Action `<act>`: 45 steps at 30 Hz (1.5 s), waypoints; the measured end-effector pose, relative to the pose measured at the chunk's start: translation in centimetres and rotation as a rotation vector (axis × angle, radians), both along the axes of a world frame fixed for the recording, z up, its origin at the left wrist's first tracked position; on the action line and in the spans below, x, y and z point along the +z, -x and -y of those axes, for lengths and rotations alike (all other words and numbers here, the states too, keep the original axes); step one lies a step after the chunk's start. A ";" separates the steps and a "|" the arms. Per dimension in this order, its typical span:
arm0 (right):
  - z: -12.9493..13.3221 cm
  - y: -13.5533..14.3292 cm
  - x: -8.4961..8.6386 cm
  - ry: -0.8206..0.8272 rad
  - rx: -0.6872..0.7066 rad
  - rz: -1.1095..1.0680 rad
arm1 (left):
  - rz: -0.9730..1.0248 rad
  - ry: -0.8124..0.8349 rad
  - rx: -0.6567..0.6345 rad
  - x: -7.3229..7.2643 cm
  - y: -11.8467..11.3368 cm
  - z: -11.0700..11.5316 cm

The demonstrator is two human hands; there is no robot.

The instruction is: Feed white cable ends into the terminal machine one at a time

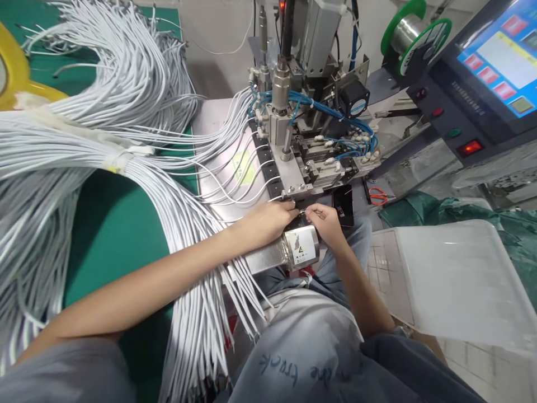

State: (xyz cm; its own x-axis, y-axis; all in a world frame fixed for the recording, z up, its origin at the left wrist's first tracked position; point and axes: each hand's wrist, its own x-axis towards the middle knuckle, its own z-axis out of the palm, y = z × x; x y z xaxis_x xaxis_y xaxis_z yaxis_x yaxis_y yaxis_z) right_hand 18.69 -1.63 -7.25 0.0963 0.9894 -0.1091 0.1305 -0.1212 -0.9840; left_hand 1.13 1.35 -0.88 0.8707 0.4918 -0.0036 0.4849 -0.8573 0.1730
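Observation:
Both my hands meet at the front end of a metal machine (289,170). My left hand (272,219) is closed, palm down, at the front of the black cable holder; what its fingertips hold is hidden. My right hand (325,219) pinches a small part at its fingertips, too small to name, close to my left fingers. White cables (235,140) run across the metal plate (213,120) into the black holder (268,162). Just below my hands sits a metal cylinder with a white label (302,246).
Large bundles of white cables (126,67) cover the green table (113,224) at left. A solder wire spool (415,34) and a touchscreen (499,61) stand at upper right. A translucent bin (457,274) is at right, near red-handled pliers (378,196) and a phone (344,204).

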 end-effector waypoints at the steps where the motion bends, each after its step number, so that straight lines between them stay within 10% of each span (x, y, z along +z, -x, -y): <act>1: -0.1 -0.1 0.0 0.005 0.022 0.001 | 0.007 -0.005 -0.009 -0.1 0.0 0.0; 23: -0.9 0.3 -0.7 0.123 0.100 -0.075 | -0.089 -0.053 -0.040 0.5 0.1 0.1; 36: -1.6 1.1 -2.4 -0.139 0.161 0.078 | -0.243 0.012 0.204 1.4 1.3 0.3; 45: 1.9 -3.0 -5.6 0.070 -0.123 -0.533 | -0.393 -0.047 0.271 1.3 1.5 -1.7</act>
State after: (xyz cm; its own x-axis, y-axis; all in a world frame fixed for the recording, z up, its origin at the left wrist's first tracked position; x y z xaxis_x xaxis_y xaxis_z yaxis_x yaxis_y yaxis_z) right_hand 21.64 -3.51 -12.90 0.1242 0.9628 -0.2399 -0.4032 -0.1719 -0.8988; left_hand -0.39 3.06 0.38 0.6486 0.7081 -0.2790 0.7127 -0.6938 -0.1039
